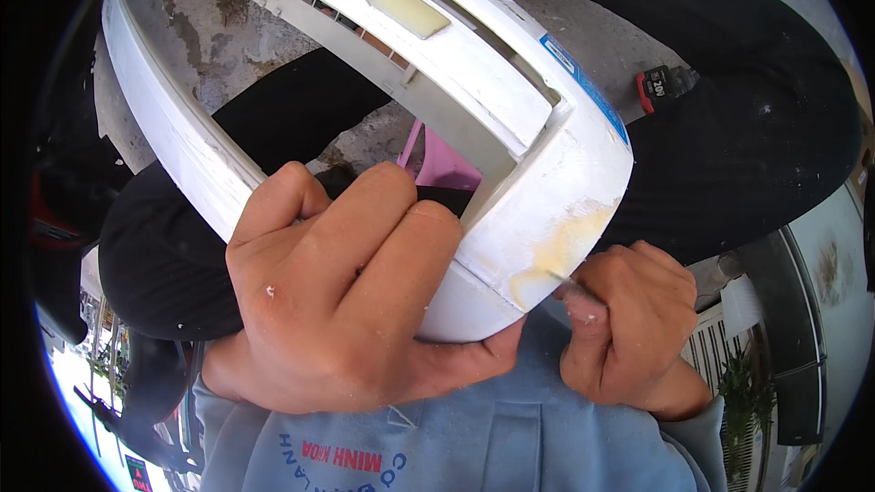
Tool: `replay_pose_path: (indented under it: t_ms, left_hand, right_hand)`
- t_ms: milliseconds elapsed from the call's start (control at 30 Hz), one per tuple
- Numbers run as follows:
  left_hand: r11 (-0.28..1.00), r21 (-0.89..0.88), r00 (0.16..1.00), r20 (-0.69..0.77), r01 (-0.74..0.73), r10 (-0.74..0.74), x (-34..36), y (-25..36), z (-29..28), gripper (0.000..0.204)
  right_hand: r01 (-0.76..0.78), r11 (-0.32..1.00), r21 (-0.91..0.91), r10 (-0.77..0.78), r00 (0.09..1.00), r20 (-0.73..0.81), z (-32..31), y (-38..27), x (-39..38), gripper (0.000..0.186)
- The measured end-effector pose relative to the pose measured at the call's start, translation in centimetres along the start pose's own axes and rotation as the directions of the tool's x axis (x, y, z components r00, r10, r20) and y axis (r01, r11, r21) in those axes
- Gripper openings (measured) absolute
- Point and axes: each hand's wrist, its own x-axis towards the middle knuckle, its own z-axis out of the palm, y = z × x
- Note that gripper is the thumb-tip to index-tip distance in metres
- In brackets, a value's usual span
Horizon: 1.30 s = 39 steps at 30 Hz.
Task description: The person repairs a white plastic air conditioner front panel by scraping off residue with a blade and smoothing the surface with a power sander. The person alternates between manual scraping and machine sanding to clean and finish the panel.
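Observation:
A white plastic housing frame (583, 159), like an air conditioner cover, lies tilted across my lap. My left hand (337, 301) is closed around its near corner, fingers over the inner edge and thumb underneath. Yellowish residue (570, 241) covers part of that corner. Beside it, my right hand (633, 319) is closed in a pinch, with a thin, narrow metal tip (567, 281) sticking out toward the residue. The rest of that tool is hidden in my fist, so its kind does not show. White specks dot my fingers.
A pale yellow pad (407, 11) sits on the frame's upper bar, and a blue label (583, 87) on its outer side. Past my legs, a black and red battery pack (665, 88) rests by my trousers. A pink plastic object (442, 161) shows through the frame's opening.

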Motion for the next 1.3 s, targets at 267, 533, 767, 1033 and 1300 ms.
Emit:
replay_pose_path:
  t_ms: [267, 533, 767, 1033, 1300]
  left_hand:
    - [1.000, 0.022, 1.000, 0.015, 0.015, -0.016, -0.4, 1.0, -1.4, 0.049]
    - [1.000, 0.013, 1.000, -0.023, -0.002, 0.002, -1.6, 1.3, -1.5, 0.051]
    - [1.000, 0.002, 0.998, 0.062, 0.019, -0.019, -1.9, 1.4, -2.1, 0.055]
    - [0.999, -0.039, 0.998, -0.057, -0.033, 0.031, -2.2, 1.3, -1.5, 0.051]
    - [0.999, -0.031, 0.998, -0.059, 0.011, -0.013, -1.9, 1.8, -1.5, 0.047]
  right_hand:
    - [-0.006, 0.992, 0.123, 0.014, 0.998, -0.067, 0.0, -1.0, -0.2, 0.026]
    - [-0.032, 0.990, 0.139, 0.046, 0.994, -0.098, -0.8, -0.5, -1.2, 0.022]
    - [-0.283, 0.934, 0.218, 0.325, 0.927, -0.189, -0.1, 1.2, 0.1, 0.026]
    - [0.118, 0.990, 0.072, -0.103, 0.978, -0.183, 1.3, -0.9, -1.0, 0.026]
    - [-0.215, 0.875, 0.433, 0.324, 0.926, -0.195, 0.8, -0.8, -1.0, 0.039]
